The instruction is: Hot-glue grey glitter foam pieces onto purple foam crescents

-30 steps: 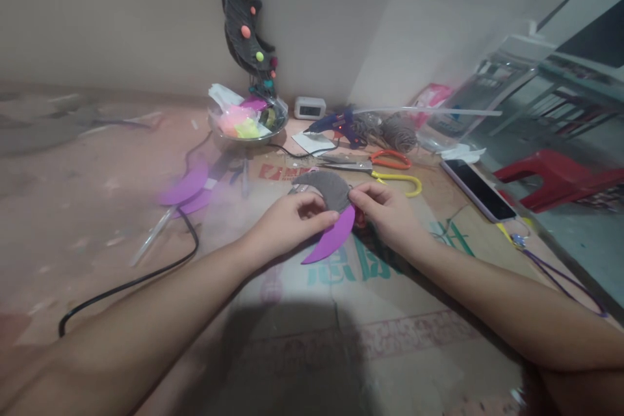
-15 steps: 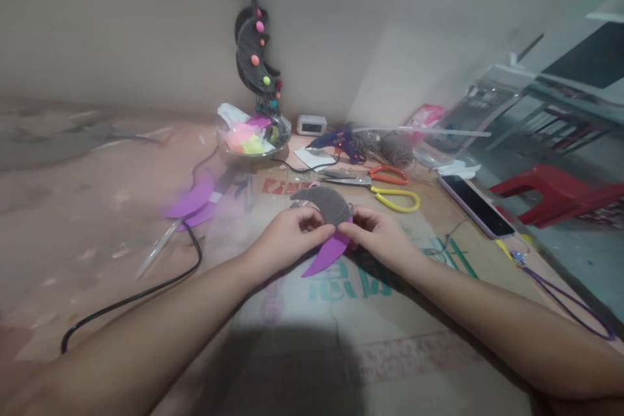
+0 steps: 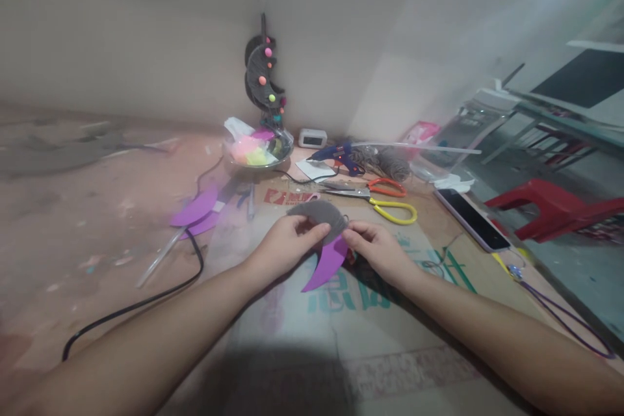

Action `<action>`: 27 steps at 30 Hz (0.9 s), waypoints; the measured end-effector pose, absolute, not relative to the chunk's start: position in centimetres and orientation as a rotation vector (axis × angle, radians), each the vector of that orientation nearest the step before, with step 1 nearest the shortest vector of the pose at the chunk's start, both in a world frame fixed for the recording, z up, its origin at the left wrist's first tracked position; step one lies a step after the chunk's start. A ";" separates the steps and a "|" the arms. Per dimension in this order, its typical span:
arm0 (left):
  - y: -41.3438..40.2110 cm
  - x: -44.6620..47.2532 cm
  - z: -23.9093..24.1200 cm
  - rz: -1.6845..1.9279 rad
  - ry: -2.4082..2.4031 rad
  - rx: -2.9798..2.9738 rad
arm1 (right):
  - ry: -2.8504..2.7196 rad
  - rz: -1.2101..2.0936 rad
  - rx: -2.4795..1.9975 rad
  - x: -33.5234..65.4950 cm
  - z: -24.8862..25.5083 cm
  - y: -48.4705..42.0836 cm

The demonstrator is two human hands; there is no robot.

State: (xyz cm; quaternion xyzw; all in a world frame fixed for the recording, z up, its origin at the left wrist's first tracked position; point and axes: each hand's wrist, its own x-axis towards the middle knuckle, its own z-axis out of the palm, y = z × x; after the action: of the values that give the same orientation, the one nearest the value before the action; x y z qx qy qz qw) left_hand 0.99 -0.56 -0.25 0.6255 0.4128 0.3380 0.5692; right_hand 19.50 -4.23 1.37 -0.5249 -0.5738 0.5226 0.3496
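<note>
Between my hands is a purple crescent (image 3: 327, 265), its upper part wrapped in grey yarn (image 3: 322, 214) and its bare tip pointing down toward me. My left hand (image 3: 287, 242) is closed on the wrapped part, thumb on top and fingers behind. At the crescent's right edge, my right hand (image 3: 379, 248) pinches thumb against fingers. A small loop of yarn shows just above those fingertips; the rest of the strand is hard to follow. Beneath both hands lies a printed cardboard sheet (image 3: 390, 338).
Beyond my hands lie yellow-and-orange-handled scissors (image 3: 394, 210), a blue glue gun (image 3: 341, 157) and grey yarn balls (image 3: 390, 166). A bowl (image 3: 258, 172) stands before a hanging grey moon decoration (image 3: 260, 78). Purple crescents (image 3: 197, 208) and a black cable (image 3: 146, 304) are left, a phone (image 3: 470, 218) right.
My right fingers have shifted from the crescent's front face to its right edge. My left thumb now sits higher on the yarn. The view has tilted slightly up.
</note>
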 end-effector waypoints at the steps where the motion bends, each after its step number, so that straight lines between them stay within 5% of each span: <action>1: -0.6 1.0 -0.3 0.803 0.968 1.460 | -1.489 1.358 -1.350 19.5 1.4 -4.2; 27: -0.3 1.0 -0.3 0.917 0.832 1.361 | -1.507 1.239 -1.308 19.5 0.2 -3.3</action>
State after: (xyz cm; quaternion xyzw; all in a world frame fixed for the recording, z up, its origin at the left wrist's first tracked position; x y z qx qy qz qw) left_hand 0.97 -0.31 -0.28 0.5886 0.3596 0.3966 0.6058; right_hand 19.46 -3.34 0.18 -0.5138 -0.5919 0.4865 0.3859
